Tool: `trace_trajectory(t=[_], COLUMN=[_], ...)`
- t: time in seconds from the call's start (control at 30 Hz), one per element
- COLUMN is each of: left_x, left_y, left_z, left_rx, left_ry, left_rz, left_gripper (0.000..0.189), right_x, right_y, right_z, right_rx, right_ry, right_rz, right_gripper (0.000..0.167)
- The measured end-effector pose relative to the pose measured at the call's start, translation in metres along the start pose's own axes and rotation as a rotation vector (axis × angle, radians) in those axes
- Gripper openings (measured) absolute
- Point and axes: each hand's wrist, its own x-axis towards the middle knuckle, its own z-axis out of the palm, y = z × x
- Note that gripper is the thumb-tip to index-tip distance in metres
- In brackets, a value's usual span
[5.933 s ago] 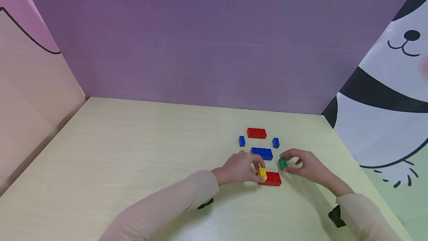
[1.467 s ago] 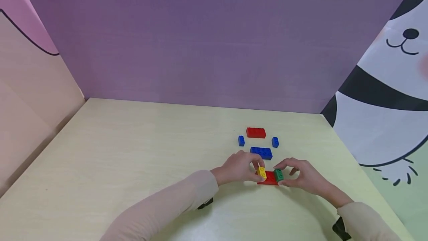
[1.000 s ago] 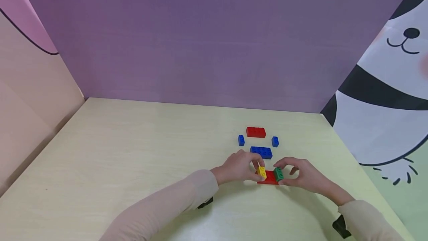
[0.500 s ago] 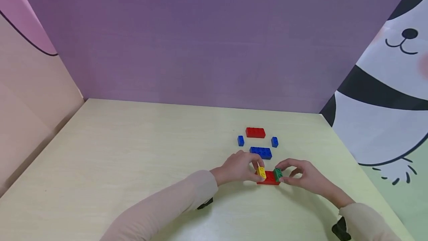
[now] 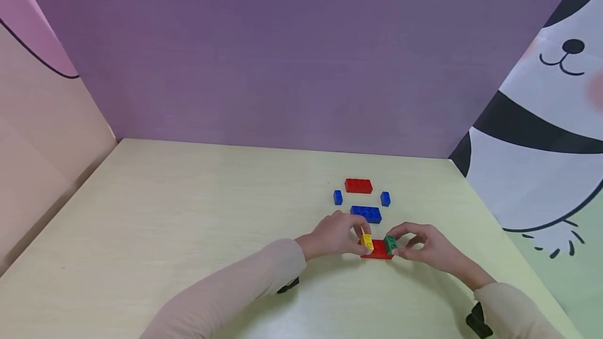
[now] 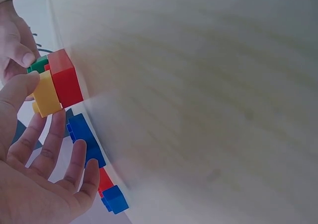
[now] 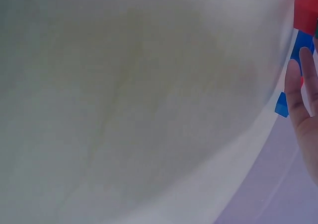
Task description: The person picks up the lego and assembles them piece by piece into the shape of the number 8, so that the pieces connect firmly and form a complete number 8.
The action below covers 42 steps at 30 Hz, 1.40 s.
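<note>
Red brick (image 5: 378, 249) spanned the gap between both grips, long axis left to right: the left hand (image 5: 334, 234) pinched a yellow brick (image 5: 367, 242) on its left end, the right hand (image 5: 427, 243) a green brick (image 5: 390, 245) at its right.

The pale wood-grain tabletop (image 5: 198, 208) filled most of the lower frame. Right of centre, from top to bottom, lay a red toy brick (image 5: 358, 186), a left small blue brick (image 5: 337, 197), a right small blue brick (image 5: 385, 199), a long blue brick (image 5: 366, 214) and a lower red brick (image 5: 379, 250).
</note>
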Motion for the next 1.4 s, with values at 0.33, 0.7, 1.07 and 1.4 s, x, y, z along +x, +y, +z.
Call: trace_trajectory(t=[0.33,0.7,1.07,1.4], left_x=[0.0009,0.0002,0.0011,-0.0009], left_y=[0.0,0.0019,0.001,0.0021], left_z=[0.0001,-0.0018,-0.0033,-0.0037], left_rx=[0.004,0.013,0.017,0.008], left_ry=[0.005,0.0,-0.002,-0.009], left_rz=[-0.005,0.003,0.005,0.002], left_gripper=[0.026,0.025,0.025,0.025], right_x=[0.0016,0.0004,0.0032,0.0037], right_y=[0.0018,0.0002,-0.001,0.0039], right_z=[-0.001,-0.0006,-0.0028,0.0022], right_rx=[0.009,0.022,0.047,0.035], right_ry=[-0.031,-0.029,-0.061,-0.067], right_rz=[0.002,0.052,0.058,0.036], right_gripper=[0.03,0.031,0.038,0.031])
